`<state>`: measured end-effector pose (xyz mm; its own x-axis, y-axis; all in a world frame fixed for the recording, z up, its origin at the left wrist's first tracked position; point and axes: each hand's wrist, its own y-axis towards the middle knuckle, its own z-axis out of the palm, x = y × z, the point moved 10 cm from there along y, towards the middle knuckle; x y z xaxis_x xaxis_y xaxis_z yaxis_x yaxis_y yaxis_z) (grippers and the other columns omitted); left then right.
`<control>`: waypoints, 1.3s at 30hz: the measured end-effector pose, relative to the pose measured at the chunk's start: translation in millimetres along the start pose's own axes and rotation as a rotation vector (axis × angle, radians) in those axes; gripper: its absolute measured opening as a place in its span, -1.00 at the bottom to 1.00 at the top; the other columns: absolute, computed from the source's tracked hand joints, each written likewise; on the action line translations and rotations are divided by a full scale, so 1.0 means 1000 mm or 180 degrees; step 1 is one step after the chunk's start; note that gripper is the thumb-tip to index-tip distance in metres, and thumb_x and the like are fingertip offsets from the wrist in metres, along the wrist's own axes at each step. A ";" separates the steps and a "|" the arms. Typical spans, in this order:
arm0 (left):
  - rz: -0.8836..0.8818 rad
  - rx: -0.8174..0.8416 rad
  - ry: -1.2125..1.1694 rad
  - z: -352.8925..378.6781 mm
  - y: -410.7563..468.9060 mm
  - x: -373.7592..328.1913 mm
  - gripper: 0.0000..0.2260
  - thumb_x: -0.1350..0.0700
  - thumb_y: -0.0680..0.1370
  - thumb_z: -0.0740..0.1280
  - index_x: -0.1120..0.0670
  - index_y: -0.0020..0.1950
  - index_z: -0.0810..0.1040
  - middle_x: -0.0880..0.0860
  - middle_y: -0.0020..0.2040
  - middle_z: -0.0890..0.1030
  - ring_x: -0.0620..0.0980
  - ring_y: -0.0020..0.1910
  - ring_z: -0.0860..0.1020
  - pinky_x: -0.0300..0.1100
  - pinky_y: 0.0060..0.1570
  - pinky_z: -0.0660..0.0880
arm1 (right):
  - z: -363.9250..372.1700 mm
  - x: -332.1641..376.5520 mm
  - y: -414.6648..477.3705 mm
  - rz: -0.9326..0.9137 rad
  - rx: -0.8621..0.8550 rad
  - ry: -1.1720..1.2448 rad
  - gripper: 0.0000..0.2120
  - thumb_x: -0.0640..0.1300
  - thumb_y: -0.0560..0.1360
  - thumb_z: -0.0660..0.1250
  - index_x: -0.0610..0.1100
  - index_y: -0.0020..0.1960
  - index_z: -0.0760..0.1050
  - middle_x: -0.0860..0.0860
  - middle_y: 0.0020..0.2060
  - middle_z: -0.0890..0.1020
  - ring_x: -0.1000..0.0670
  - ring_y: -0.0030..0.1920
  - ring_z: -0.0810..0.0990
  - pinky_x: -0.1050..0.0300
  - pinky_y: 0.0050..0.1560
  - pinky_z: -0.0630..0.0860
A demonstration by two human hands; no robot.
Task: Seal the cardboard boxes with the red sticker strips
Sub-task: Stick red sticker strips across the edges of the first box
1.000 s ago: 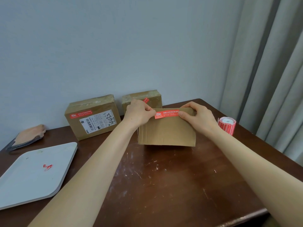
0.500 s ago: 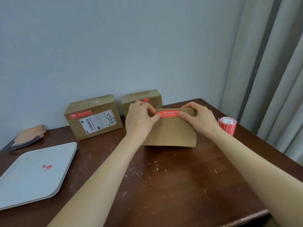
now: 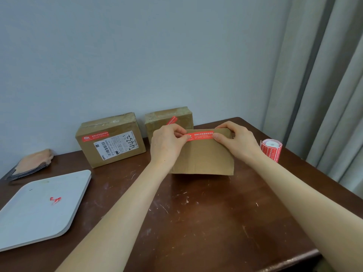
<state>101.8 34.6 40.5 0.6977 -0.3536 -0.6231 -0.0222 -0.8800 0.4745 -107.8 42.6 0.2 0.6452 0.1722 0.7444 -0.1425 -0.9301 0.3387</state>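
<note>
Nearly finished, the left hand (image 3: 167, 142) and right hand (image 3: 235, 140) pinch a red sticker strip (image 3: 200, 136) by its ends against the front box (image 3: 204, 160) at 12 o'clock on the tabletop (image 3: 196, 222), while the labelled box (image 3: 110, 142) and small box (image 3: 169, 117) at 11 o'clock already wear theirs.

A plain, pale blue-grey wall (image 3: 137, 55) stands behind a dark brown table (image 3: 196, 222). The table top has small pale marks, maybe scratches or paint. A long grey curtain (image 3: 324, 75) hangs on the right.
</note>
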 end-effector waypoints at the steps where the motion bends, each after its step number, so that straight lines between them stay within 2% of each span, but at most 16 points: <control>1: -0.0007 0.0009 -0.0032 0.001 0.000 0.001 -0.92 0.02 0.44 0.46 -0.01 -0.12 0.66 -0.13 -0.23 0.60 -0.19 -0.18 0.55 -0.26 -0.13 0.49 | 0.000 0.000 0.000 -0.0001 -0.0001 0.0002 -0.83 0.17 0.47 0.32 0.17 0.03 0.49 0.14 0.00 0.58 0.02 0.06 0.53 -0.07 0.03 0.53; 5: -0.0154 0.0064 -0.0261 0.003 0.003 0.008 -0.95 0.03 0.45 0.45 -0.01 -0.16 0.67 -0.09 -0.14 0.64 -0.13 -0.09 0.55 -0.24 -0.10 0.44 | 0.000 0.000 0.000 0.0004 -0.0006 -0.0004 -0.81 0.18 0.47 0.31 0.16 0.05 0.50 0.13 0.01 0.58 0.02 0.05 0.54 -0.06 0.02 0.53; 12: -0.0372 0.0353 -0.0306 0.008 0.005 0.013 -0.93 0.02 0.46 0.43 -0.02 -0.19 0.66 -0.09 -0.13 0.62 -0.10 -0.04 0.54 -0.23 -0.13 0.40 | 0.000 0.000 -0.001 0.0003 -0.0014 0.0009 -0.80 0.17 0.47 0.32 0.15 0.05 0.51 0.13 0.01 0.59 0.03 0.06 0.53 -0.05 0.03 0.53; 19: -0.0434 0.0646 -0.0422 0.012 0.008 0.012 -0.96 0.05 0.45 0.45 -0.01 -0.18 0.67 -0.02 -0.05 0.64 -0.04 0.10 0.52 -0.12 0.07 0.44 | 0.000 0.000 -0.001 0.0010 -0.0002 -0.0001 -0.81 0.17 0.48 0.32 0.15 0.05 0.50 0.13 0.00 0.57 0.03 0.05 0.53 -0.05 0.02 0.54; 23: -0.0469 0.0758 -0.0459 0.014 0.009 0.013 -0.95 0.06 0.45 0.44 -0.02 -0.20 0.66 -0.02 -0.14 0.63 0.01 0.09 0.55 -0.16 0.00 0.41 | -0.001 0.000 -0.001 0.0018 -0.0044 0.0011 -0.83 0.17 0.46 0.33 0.17 0.02 0.51 0.14 -0.01 0.59 0.02 0.06 0.53 -0.04 0.03 0.52; 28: -0.0481 0.0894 -0.0567 0.016 0.008 0.011 -0.94 0.08 0.45 0.44 0.00 -0.23 0.65 0.01 -0.12 0.65 -0.01 0.09 0.55 -0.16 0.06 0.41 | -0.001 -0.001 -0.001 0.0018 -0.0029 0.0037 -0.82 0.17 0.46 0.33 0.17 0.02 0.52 0.14 -0.01 0.59 0.02 0.05 0.54 -0.07 0.04 0.52; 39: -0.0474 0.1005 -0.0581 0.015 0.008 0.007 -0.95 0.09 0.46 0.45 0.05 -0.17 0.66 -0.02 -0.13 0.62 -0.03 0.06 0.55 -0.19 0.04 0.38 | -0.002 0.000 -0.002 0.0028 -0.0014 0.0029 -0.82 0.16 0.47 0.34 0.16 0.03 0.52 0.13 0.00 0.59 0.02 0.06 0.54 -0.03 0.03 0.52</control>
<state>95.9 20.5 30.2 0.5717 -0.2404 -0.7844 -0.1696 -0.9701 0.1736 -108.8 45.0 1.0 0.6370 0.1671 0.7525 -0.1515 -0.9301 0.3347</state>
